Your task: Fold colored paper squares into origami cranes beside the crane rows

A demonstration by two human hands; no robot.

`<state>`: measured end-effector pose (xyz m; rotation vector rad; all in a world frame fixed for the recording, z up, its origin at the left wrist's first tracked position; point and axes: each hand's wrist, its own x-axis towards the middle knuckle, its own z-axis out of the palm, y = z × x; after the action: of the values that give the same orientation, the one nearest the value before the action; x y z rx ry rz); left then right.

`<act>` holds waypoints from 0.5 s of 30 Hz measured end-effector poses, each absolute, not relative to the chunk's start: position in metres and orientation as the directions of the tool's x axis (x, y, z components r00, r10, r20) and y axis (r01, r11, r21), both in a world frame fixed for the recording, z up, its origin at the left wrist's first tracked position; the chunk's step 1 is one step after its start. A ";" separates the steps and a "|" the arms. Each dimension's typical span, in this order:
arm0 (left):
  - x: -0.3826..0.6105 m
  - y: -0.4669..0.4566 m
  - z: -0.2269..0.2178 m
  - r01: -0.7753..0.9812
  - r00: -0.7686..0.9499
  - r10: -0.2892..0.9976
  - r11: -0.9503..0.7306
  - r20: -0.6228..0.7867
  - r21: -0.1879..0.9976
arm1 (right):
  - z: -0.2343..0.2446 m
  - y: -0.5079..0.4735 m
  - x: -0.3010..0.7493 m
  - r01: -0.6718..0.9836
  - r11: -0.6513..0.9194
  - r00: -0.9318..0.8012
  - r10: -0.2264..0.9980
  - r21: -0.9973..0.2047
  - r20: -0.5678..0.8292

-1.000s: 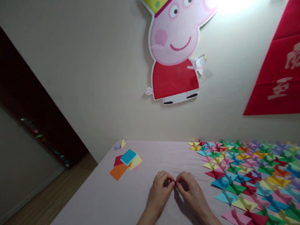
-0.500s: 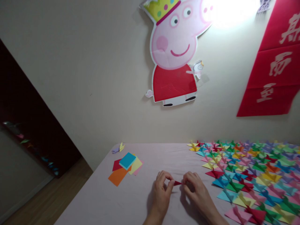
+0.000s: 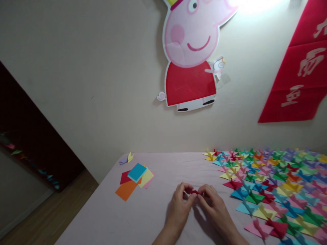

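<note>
Between my two hands is a small piece of folded red paper (image 3: 194,192), held just above the table and partly covered by fingers. My left hand (image 3: 182,200) pinches its left side between thumb and fingers. On the other side, my right hand (image 3: 211,200) grips the right end, its thumb close to the left thumb. To the left lie loose square paper sheets (image 3: 137,172) in blue, red, orange, yellow and pink. Many folded paper cranes (image 3: 263,212) in mixed colours spread over the right of the table.
The table (image 3: 102,217) has a pale pink cover and meets the wall at the back. A purple and yellow folded paper piece (image 3: 127,158) sits at its far left corner. A pig cutout (image 3: 190,81) and a red banner (image 3: 288,75) hang on the wall.
My hands have come closer together, and the red paper between them shows a different, more bunched shape. The camera view has shifted slightly.
</note>
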<state>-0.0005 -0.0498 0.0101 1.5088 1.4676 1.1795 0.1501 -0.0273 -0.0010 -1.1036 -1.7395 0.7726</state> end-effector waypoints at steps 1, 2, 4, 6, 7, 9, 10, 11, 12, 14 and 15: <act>0.000 -0.048 0.009 0.336 -0.053 0.992 -0.089 0.113 0.938 | -0.003 -0.026 0.152 0.325 0.374 -0.173 0.927 -0.869 0.334; 0.000 -0.046 0.008 0.339 -0.042 0.994 -0.083 0.103 0.937 | -0.005 -0.024 0.153 0.305 0.346 -0.160 0.937 -0.887 0.310; 0.001 -0.043 0.006 0.337 -0.039 0.995 -0.069 0.088 0.939 | -0.008 -0.023 0.154 0.282 0.308 -0.145 0.950 -0.909 0.277; 0.001 -0.041 0.007 0.294 -0.066 0.996 -0.039 0.062 0.955 | -0.009 -0.022 0.154 0.295 0.302 -0.150 0.952 -0.906 0.268; 0.000 -0.041 0.007 0.263 -0.082 0.995 -0.027 0.050 0.965 | -0.009 -0.023 0.153 0.314 0.311 -0.163 0.949 -0.897 0.272; 0.000 -0.041 0.010 0.205 -0.102 0.994 -0.026 0.048 0.978 | -0.007 -0.025 0.151 0.353 0.344 -0.206 0.936 -0.870 0.286; 0.000 -0.042 0.011 0.185 -0.100 0.994 -0.034 0.053 0.982 | -0.005 -0.026 0.150 0.364 0.360 -0.226 0.929 -0.859 0.294; -0.001 -0.043 0.013 0.176 -0.091 0.994 -0.041 0.057 0.983 | -0.004 -0.027 0.150 0.365 0.371 -0.237 0.924 -0.854 0.300; -0.001 -0.044 0.014 0.186 -0.075 0.995 -0.047 0.062 0.982 | -0.003 -0.027 0.150 0.357 0.376 -0.242 0.921 -0.855 0.304; -0.001 -0.046 0.016 0.254 -0.047 0.995 -0.069 0.083 0.965 | -0.002 -0.027 0.151 0.335 0.380 -0.231 0.920 -0.862 0.316; 0.000 -0.047 0.016 0.299 -0.034 0.995 -0.083 0.098 0.951 | -0.001 -0.027 0.152 0.326 0.380 -0.223 0.921 -0.866 0.320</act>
<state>-0.0002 -0.0470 0.0160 1.4775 1.4230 1.1560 0.1520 -0.0270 -0.0014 -1.0981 -1.7516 0.8409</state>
